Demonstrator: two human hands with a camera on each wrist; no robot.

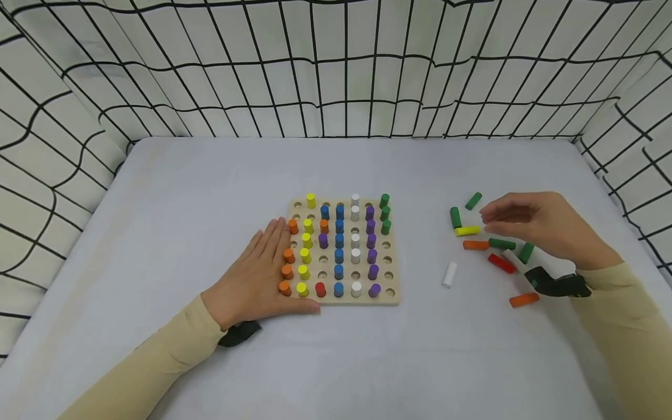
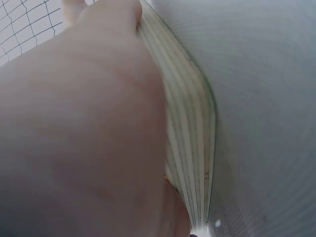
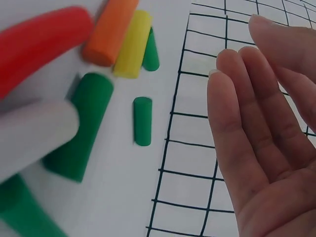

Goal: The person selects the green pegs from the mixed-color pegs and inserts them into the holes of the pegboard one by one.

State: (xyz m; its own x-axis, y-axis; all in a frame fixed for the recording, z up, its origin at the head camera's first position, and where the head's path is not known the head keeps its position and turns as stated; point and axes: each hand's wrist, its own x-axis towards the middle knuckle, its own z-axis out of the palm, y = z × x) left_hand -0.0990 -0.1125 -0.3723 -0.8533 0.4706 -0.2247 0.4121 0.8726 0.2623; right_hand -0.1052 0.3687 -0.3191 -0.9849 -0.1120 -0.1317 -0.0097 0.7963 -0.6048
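A square wooden pegboard (image 1: pixel 347 300) stands on the white table, with coloured pegs upright in columns and several bare holes. My left hand (image 1: pixel 257 277) rests along its left side, fingers straight, thumb along the front edge. In the left wrist view the layered side of the board (image 2: pixel 190 133) shows beside the palm. My right hand (image 1: pixel 541 224) hovers over loose pegs at the right, fingers slightly bent and nothing between them. Nearest its fingertips lie a yellow peg (image 1: pixel 467 231) and a green peg (image 1: pixel 473 201). The right wrist view shows the bare palm (image 3: pixel 281 197).
Around the right hand lie a red peg (image 1: pixel 501 263), an orange peg (image 1: pixel 475 245), another orange peg (image 1: pixel 524 300) and several green ones. A white peg (image 1: pixel 449 275) lies apart, nearer the board. Black wire grid panels (image 1: pixel 346 70) border the table's back and sides.
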